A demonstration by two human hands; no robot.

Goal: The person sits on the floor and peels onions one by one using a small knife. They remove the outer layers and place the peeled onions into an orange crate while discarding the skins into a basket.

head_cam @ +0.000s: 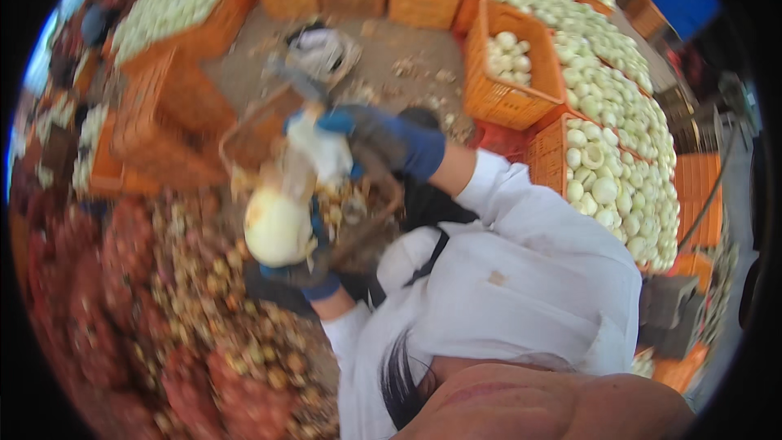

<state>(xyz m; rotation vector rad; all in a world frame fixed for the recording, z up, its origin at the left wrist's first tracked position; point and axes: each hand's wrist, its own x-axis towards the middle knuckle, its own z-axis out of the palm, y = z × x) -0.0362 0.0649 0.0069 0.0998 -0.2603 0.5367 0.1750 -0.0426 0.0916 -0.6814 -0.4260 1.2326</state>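
My left hand (299, 269), in a blue and grey work glove, is closed around a large peeled onion (278, 226) with a pale, yellowish surface. Above it, my right hand (372, 134), gloved alike, grips a blurred knife (299, 80) whose blade points up and away. White cloth-like material (321, 146) shows at the right hand's fingers. Between the hands hangs thin translucent onion skin (293, 174), touching the onion's top. Under the hands stands a basket (256, 128), its rim partly hidden, with peelings about it.
Unpeeled onions (214, 281) and red mesh sacks (98, 318) lie at the lower left. Orange crates of peeled onions (605, 189) line the right and far sides. A partly filled crate (513, 98) stands nearer. Stacked orange crates (153, 128) are at the left, a whitish bag (324, 52) beyond.
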